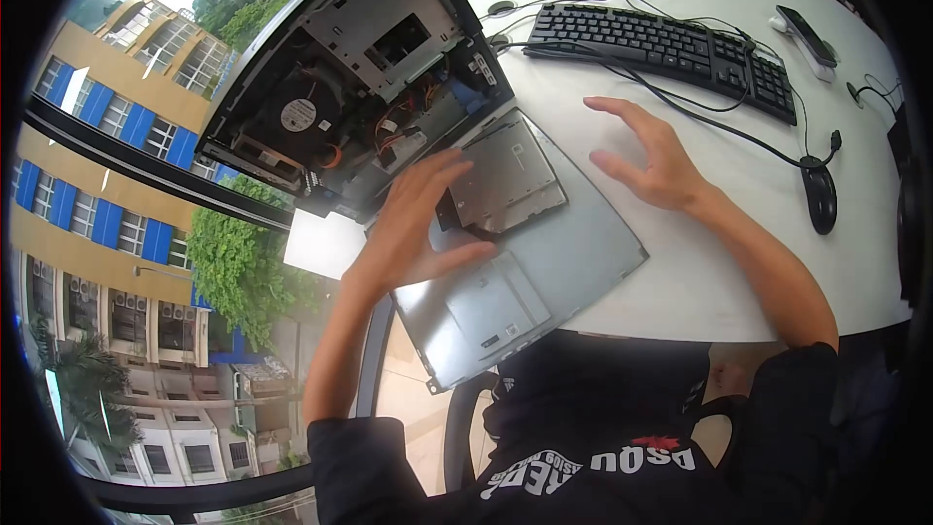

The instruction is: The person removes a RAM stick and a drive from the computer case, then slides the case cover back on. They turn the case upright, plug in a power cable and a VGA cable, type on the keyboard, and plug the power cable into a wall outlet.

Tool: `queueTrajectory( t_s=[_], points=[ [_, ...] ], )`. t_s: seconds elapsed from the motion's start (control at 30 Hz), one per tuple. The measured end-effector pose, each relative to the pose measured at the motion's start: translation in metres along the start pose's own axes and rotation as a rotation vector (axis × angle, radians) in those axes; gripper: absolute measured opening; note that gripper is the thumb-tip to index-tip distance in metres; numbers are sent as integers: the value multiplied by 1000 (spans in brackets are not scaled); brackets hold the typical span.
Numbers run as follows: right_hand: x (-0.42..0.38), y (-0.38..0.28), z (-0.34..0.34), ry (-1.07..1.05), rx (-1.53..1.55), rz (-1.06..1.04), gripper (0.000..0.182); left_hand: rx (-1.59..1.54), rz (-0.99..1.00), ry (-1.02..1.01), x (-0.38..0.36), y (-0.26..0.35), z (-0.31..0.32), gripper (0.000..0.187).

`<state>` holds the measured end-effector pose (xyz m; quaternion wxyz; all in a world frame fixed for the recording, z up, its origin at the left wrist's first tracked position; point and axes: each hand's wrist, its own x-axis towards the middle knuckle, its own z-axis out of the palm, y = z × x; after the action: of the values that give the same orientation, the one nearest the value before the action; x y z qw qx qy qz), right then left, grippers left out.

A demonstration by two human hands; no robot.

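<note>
A metal optical disc drive point(507, 178) lies flat on the grey computer side panel point(505, 306), which rests partly over the table's front edge. My left hand point(420, 219) is at the drive's left end, thumb and fingers spread apart around its corner. To the right of the panel, my right hand point(651, 157) hovers over the table with thumb and fingers apart, holding nothing. Just beyond the drive stands the opened computer case point(364, 68), its fan point(299, 115), orange cables and metal drive bracket exposed.
A black keyboard point(671, 53) with its cable lies at the back of the white table point(709, 262). The mouse point(819, 196) is at the right, and a phone point(805, 35) rests on a white stand behind it. A window with buildings outside borders the left side.
</note>
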<state>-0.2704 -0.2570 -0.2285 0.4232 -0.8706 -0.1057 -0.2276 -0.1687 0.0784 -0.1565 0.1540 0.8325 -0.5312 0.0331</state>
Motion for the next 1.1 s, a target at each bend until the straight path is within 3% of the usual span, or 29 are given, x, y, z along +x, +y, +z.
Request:
queueTrajectory(
  t_s=[0.13, 0.23, 0.33, 0.43, 0.53, 0.57, 0.67, 0.87, 0.97, 1.1],
  points=[
    [-2, 1, 7, 51, -95, 75, 56, -88, -90, -138, 23, -6, 8, 114],
    [-2, 6, 11, 90, -131, 87, 55, -37, -88, -213, 32, -8, 19, 118],
    [-1, 14, 12, 108, -80, 101, 56, -76, -79, -195, 39, -9, 17, 110],
    [-1, 12, 12, 86, -77, 99, 56, -129, -13, -106, 38, -11, 18, 89],
    [-1, 14, 12, 85, -87, 79, 55, -297, -136, -96, 41, -9, 0, 68],
    [-1, 13, 11, 89, -84, 80, 54, -270, -14, 23, 42, -14, -1, 49],
    [0, 11, 12, 98, -67, 80, 51, -531, -235, 94, 48, -25, -13, 35],
    [0, 15, 12, 109, -37, 98, 46, -299, -198, 420, 59, -46, -7, 32],
    [1, 17, 12, 124, -28, 90, 43, -296, -187, 453, 62, -56, -10, 37],
    [3, 16, 10, 143, 80, 79, 37, -749, -531, 272, 54, -47, -25, 40]
  ],
)
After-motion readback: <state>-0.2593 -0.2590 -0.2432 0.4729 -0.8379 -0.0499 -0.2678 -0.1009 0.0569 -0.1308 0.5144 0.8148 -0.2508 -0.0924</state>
